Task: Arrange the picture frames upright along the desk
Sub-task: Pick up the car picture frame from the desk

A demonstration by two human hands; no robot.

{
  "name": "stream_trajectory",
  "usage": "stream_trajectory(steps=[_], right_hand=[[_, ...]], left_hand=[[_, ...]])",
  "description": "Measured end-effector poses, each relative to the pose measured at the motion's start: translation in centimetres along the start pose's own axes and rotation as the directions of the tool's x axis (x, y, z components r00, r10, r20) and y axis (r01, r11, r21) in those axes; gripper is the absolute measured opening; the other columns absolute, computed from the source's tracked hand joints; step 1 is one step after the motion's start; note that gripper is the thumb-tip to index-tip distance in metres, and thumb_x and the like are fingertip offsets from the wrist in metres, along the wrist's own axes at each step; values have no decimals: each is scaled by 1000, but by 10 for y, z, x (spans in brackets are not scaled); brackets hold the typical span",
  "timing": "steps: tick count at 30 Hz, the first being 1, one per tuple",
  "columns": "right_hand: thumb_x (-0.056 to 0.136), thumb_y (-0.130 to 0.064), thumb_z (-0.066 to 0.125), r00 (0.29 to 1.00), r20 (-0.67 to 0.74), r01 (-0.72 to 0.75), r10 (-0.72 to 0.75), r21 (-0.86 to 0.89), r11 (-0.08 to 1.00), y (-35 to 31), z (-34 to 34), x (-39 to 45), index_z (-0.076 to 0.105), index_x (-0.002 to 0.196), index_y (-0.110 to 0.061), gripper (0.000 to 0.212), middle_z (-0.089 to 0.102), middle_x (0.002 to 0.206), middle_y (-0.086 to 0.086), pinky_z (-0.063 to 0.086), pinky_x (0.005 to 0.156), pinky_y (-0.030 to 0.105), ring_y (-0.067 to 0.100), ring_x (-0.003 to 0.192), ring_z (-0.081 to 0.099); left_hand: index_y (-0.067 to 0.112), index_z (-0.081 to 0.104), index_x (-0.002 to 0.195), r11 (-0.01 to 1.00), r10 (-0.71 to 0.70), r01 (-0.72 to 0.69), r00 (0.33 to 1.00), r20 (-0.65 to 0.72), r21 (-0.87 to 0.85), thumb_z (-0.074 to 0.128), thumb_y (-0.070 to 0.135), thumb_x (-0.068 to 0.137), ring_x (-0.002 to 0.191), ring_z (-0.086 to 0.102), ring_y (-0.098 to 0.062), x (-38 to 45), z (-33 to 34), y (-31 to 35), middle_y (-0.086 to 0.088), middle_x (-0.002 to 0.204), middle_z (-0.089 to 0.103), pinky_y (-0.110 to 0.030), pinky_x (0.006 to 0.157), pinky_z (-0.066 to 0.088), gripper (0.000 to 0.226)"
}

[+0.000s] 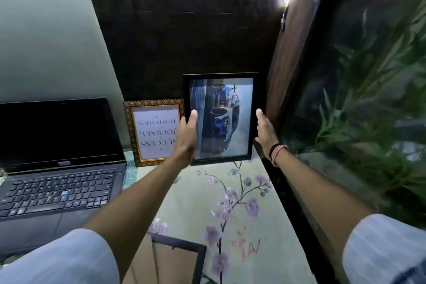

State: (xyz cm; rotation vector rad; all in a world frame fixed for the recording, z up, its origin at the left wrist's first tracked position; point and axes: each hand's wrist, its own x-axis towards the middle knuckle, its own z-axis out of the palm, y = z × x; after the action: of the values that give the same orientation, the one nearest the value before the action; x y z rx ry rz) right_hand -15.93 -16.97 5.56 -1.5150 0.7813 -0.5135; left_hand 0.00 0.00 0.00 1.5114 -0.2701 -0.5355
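A black picture frame (pixel 230 90) with a car picture stands upright on the desk against the dark back panel. My left hand (pixel 186 136) grips its left edge, thumb on the glass. My right hand (pixel 265 131) is flat and open beside its right edge, touching or just off it. A gold patterned frame (pixel 153 102) with an upside-down printed text stands upright to its left, partly behind it. Another black frame (pixel 198 249) lies face down at the near edge of the desk, showing its brown backing.
An open black laptop (pixel 57 182) fills the left side of the desk. A floral desk mat (pixel 230 203) covers the surface. A glass tank with green plants (pixel 368 99) stands close on the right, next to a wooden post (pixel 290 53).
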Motion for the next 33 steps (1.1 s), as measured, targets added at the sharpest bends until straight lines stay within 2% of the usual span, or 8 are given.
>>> stream_trajectory(steps=[10, 15, 17, 21, 24, 27, 31, 33], right_hand=[[101, -55, 38, 990, -10, -142, 143, 77, 987, 1, 9, 7, 32, 156, -12, 70, 32, 163, 3, 21, 122, 41, 21, 151, 29], [69, -87, 58, 996, 5, -86, 86, 111, 990, 28, 10, 10, 54, 144, -26, 96, 52, 151, -8, 30, 122, 45, 14, 140, 48], [90, -67, 50, 998, 4, -68, 68, 54, 996, 0, 32, -34, 51, 147, -21, 73, 50, 150, -9, 31, 121, 39, 12, 138, 46], [101, -49, 43, 997, 69, 34, -30, -61, 998, -50, 108, -116, 63, 133, -19, 48, 59, 137, -7, 41, 109, 31, 12, 122, 56], [91, -61, 45, 993, 99, 85, -67, -199, 976, -61, 169, -143, 68, 128, -18, 60, 65, 135, -3, 43, 112, 42, 17, 123, 60], [96, -50, 43, 980, 106, 196, -167, -385, 902, -71, 243, -194, 68, 117, -12, 50, 69, 123, 9, 46, 104, 46, 30, 116, 62], [91, -39, 61, 978, -54, 148, -202, -504, 851, -52, 327, -261, 51, 137, -3, 59, 53, 142, 19, 34, 111, 44, 38, 133, 46], [85, -34, 68, 977, -193, 12, -89, -368, 930, -33, 367, -293, 50, 131, 2, 61, 54, 131, 20, 38, 108, 45, 36, 124, 50]], left_hand=[[25, 56, 142, 998, -67, 68, 997, -25, 19, 41, 83, 74, 132, 57, -25, -34, -5, 22, -1, 143, 61, -54, 109, 48, 91], [18, 55, 147, 992, 64, -51, 992, -108, 119, 49, 52, 94, 129, 58, -19, -76, -47, 41, -1, 142, 61, -43, 110, 50, 64], [12, 58, 143, 989, 110, -98, 989, -103, 108, 51, 36, 102, 119, 62, -18, -99, -72, 48, -1, 133, 66, -36, 104, 53, 48], [7, 59, 124, 996, 60, -69, 988, -140, -62, 51, 6, 106, 89, 65, -13, -150, -145, 57, -5, 109, 70, -16, 75, 56, 19], [13, 61, 105, 989, -5, -27, 977, -214, -149, 52, 5, 106, 93, 64, -23, -179, -215, 51, -8, 106, 71, -37, 90, 55, 12], [16, 62, 101, 961, -128, 47, 949, -288, -274, 51, 7, 106, 89, 63, -25, -213, -299, 47, -9, 104, 69, -48, 90, 54, 15], [14, 58, 110, 860, -266, 62, 901, -342, -507, 49, 7, 107, 81, 61, -22, -255, -397, 42, -7, 98, 66, -38, 74, 53, 11], [16, 56, 103, 783, -351, 63, 867, -354, -619, 49, 5, 107, 83, 60, -25, -267, -439, 37, -8, 98, 64, -41, 73, 53, 13]])
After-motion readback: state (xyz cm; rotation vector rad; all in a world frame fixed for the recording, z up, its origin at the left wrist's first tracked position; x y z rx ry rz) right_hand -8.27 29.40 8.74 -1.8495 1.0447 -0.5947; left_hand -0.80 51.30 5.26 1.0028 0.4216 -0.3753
